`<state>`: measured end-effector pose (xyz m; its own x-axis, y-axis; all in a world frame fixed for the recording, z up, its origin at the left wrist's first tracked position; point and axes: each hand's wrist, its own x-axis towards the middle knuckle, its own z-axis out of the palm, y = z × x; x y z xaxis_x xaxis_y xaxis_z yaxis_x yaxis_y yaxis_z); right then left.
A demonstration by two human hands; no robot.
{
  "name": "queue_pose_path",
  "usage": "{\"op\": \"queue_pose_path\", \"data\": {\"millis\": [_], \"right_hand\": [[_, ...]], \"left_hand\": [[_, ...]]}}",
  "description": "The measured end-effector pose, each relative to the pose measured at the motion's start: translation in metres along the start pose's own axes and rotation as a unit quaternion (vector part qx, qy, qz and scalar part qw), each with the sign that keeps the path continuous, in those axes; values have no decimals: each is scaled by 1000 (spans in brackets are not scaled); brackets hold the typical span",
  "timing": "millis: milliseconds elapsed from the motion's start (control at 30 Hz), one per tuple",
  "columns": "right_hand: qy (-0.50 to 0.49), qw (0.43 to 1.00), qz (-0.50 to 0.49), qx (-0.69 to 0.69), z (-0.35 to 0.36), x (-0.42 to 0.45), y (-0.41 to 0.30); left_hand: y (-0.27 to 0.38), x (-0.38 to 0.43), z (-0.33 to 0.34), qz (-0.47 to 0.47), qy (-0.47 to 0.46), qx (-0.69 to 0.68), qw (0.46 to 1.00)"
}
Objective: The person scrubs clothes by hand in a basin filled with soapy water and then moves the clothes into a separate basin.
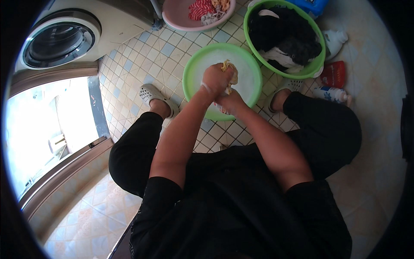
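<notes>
A yellowish cloth (235, 77) is bunched between my two hands, over a round green plastic basin (189, 77) of whitish, soapy water (249, 77). My left hand (218, 77) closes round the cloth's upper part, with some suds at the wrist. Just below and to the right, my right hand (232, 101) grips its lower part; a red-and-white patterned piece (222, 109) shows under that hand. Whether the two pieces are one cloth I cannot tell. Most fingertips are hidden.
A pink basin (174, 24) holds red-striped and pale cloths. Dark and white clothes fill a green tub (246, 29) at upper right. Beside it lie a white bottle (334, 42), a red pouch (333, 74) and a pump bottle (330, 94). A front-loading washing machine (119, 26) stands upper left.
</notes>
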<state>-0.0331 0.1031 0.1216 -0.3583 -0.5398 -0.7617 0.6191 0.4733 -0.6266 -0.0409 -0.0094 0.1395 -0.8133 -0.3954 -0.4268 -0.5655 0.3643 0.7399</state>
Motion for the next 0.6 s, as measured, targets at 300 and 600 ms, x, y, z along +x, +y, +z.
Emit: {"op": "queue_pose_path", "data": {"millis": [300, 600], "right_hand": [[-30, 884, -266, 383, -12, 49, 66], [-18, 889, -266, 373, -16, 20, 17]], "left_hand": [[24, -13, 30, 153, 177, 141, 962], [41, -18, 4, 163, 137, 20, 977]]}}
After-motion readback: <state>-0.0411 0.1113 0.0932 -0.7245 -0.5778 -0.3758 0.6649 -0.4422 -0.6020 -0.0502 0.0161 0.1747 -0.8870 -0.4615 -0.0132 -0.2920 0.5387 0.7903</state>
